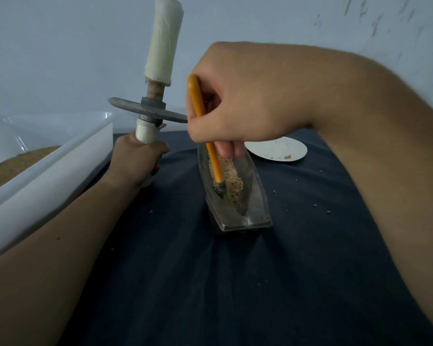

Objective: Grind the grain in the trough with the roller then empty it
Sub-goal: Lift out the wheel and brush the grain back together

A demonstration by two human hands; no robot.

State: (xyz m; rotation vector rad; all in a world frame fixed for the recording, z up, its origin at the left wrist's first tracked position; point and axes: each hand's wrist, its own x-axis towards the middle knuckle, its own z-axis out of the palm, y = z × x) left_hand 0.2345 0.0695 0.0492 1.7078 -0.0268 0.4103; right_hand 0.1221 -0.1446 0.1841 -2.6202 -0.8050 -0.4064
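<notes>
A boat-shaped metal trough (256,208) stands on the dark blue cloth, with pale crushed grain (231,178) lying along its groove. My right hand (238,103) holds an orange-handled brush (203,113) above the trough, and the brush tip sits in the grain. My left hand (138,158) grips the lower white handle of the roller (148,111), a grey metal disc on an axle. The roller is held upright to the left of the trough, its other white-wrapped handle pointing up.
A white plastic tub (48,168) holding brown powder stands at the left edge. A white paper plate (278,149) with a few crumbs lies behind the trough to the right. Small specks of grain are scattered on the cloth. A pale wall closes the back.
</notes>
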